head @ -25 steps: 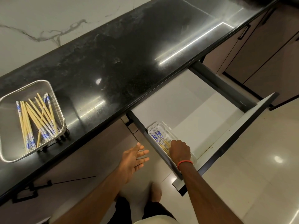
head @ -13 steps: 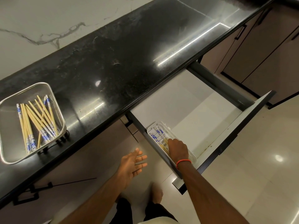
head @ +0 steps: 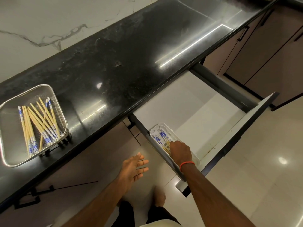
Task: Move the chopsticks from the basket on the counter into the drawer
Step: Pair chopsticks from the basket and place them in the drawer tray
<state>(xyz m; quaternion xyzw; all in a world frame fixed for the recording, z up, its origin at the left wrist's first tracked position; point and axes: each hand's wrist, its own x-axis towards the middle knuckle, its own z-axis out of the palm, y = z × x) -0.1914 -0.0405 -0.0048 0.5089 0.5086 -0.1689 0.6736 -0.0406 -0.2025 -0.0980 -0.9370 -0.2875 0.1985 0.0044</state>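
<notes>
A metal mesh basket (head: 9, 112) stands at the left of the black counter (head: 131, 63) and holds several wooden chopsticks (head: 39, 122) with blue-and-white ends. Below the counter edge the drawer (head: 196, 105) is pulled out. A white plastic tray (head: 168, 128) lies along its left side with more chopsticks (head: 159, 136) in it. My right hand (head: 180, 151), with an orange band at the wrist, reaches into the tray, its fingers curled down on the plain ends of those chopsticks. My left hand (head: 134, 166) hovers with spread fingers beside the drawer, holding nothing.
The drawer's front panel (head: 246, 128) juts out over the glossy tiled floor (head: 262, 177). Brown cabinet doors (head: 270, 46) with black handles stand at the right. A marble wall (head: 49, 22) runs behind the counter. My bare foot (head: 159, 195) is under the drawer's corner.
My right hand has stayed in the tray and its fingers have reached slightly further along the chopsticks. The left hand has barely shifted.
</notes>
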